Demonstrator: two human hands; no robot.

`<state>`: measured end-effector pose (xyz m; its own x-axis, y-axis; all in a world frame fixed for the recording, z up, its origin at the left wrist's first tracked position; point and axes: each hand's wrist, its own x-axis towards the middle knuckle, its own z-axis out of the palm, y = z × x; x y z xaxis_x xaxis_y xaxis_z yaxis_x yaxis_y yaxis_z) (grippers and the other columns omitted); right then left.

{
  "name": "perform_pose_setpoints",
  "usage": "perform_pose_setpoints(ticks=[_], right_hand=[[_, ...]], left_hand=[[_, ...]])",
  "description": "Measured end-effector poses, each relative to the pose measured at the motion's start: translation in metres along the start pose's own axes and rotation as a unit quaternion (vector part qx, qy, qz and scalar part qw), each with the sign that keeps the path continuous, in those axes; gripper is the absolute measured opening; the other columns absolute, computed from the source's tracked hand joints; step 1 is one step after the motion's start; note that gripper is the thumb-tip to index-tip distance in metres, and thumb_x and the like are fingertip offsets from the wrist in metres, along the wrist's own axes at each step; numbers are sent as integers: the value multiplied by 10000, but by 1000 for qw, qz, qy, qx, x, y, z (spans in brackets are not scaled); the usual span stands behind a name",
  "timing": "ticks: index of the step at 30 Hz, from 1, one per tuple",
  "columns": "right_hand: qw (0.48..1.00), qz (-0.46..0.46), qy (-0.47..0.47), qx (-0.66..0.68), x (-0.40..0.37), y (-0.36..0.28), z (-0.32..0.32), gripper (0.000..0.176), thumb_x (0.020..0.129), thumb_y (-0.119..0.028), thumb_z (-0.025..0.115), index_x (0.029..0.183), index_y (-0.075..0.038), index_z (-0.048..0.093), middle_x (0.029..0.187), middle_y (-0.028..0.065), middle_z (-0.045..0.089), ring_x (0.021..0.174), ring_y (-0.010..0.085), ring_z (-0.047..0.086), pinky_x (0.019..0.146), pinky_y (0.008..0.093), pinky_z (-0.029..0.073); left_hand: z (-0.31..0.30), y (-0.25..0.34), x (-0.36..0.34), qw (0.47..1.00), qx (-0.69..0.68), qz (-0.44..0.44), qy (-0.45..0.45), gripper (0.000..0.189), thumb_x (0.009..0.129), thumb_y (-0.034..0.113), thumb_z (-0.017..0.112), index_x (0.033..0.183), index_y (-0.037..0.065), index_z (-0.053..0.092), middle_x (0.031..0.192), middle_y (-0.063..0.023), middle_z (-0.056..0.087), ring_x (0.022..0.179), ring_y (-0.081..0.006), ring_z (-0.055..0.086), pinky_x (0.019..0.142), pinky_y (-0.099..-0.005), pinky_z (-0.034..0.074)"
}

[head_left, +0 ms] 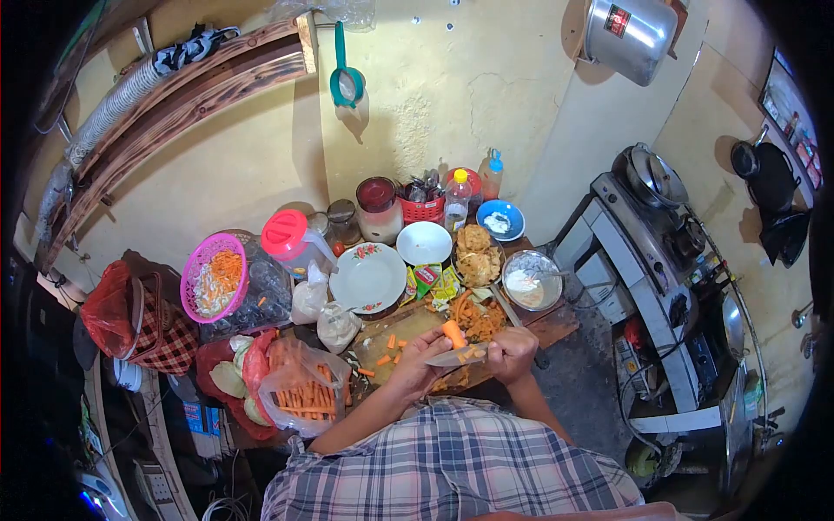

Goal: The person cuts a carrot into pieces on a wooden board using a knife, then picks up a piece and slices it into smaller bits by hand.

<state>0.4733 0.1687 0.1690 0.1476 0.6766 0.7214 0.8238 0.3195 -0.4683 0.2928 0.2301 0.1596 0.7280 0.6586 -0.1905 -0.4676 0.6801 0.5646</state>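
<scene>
Left grip point(419, 352) on carrot point(453, 333), beside knife point(452, 358) edge

Single head cam, wide-angle, faces forward-down: checked grey-and-white cloth shirt point(452, 460) nearest, flat cream-painted wall point(486, 87) behind.

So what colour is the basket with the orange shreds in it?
The basket is bright pink; it shows best in the head view.
</scene>
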Motion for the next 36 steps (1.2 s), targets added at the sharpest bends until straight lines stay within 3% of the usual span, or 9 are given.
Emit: perform_pose_setpoints(ticks=[8,11,17,20,26,28,32,35,36], right_hand=[[1000,-14,-3,18,2,-4,5,297,676,-212,542,456,-52,423,441,112,410,393,297,444,420,401,352],[999,16,16,23,-2,7,7,331,720,-218,514,469,-49,380,452,120,366,413,311,413,443,411,316],[1000,4,-8,7,0,1,5,310,707,-204,523,467,-46,408,461,120,395,420,311,434,448,414,337],[999,31,22,-16,-6,17,7,276,661,-196,555,458,-56,431,447,115,418,404,299,450,432,403,356],[1000,3,-9,0,-4,4,5,276,663,-191,561,456,-52,442,444,114,420,402,301,450,435,404,359],[998,47,39,0,-5,13,7,283,669,-195,558,457,-50,441,446,118,420,403,306,451,436,406,358],[999,30,20,6,-6,7,9,303,724,-197,514,470,-46,447,457,124,398,416,308,442,440,407,346],[1000,9,-9,10,-3,4,9,306,734,-195,512,476,-41,457,462,126,407,423,312,451,445,412,347],[998,54,12,-7,-4,9,9,302,736,-185,510,479,-36,457,463,127,410,424,310,454,444,410,346]], left_hand=[[-10,-13,3,1000,0,-29,-8,225,884,97,585,1097,42,537,1032,-83,626,922,-173,635,784,-290,544],[6,-4,-4,999,14,-12,33,226,880,110,595,1090,46,540,1047,-79,619,939,-179,631,785,-282,541],[0,-16,-3,997,-41,-52,-30,256,879,122,596,1118,56,531,1077,-92,609,954,-195,630,833,-298,537],[0,-14,-4,998,56,-29,30,243,888,107,578,1122,64,529,1071,-83,610,949,-189,630,848,-307,534],[-6,-20,0,999,-6,-38,7,244,890,81,571,1130,62,529,1065,-72,611,945,-173,627,833,-287,535],[-5,-18,-4,997,60,-48,20,251,886,76,577,1132,58,531,1052,-66,613,925,-163,626,815,-270,530],[5,-19,-6,998,48,-39,19,259,881,79,586,1133,51,536,1022,-50,618,893,-146,622,794,-257,522],[10,-14,-5,997,-50,-61,26,274,872,76,599,1137,46,536,996,-41,617,874,-134,618,789,-252,518],[5,-15,-3,999,-7,-51,9,269,874,76,596,1134,48,537,997,-42,617,878,-136,619,797,-256,520]])
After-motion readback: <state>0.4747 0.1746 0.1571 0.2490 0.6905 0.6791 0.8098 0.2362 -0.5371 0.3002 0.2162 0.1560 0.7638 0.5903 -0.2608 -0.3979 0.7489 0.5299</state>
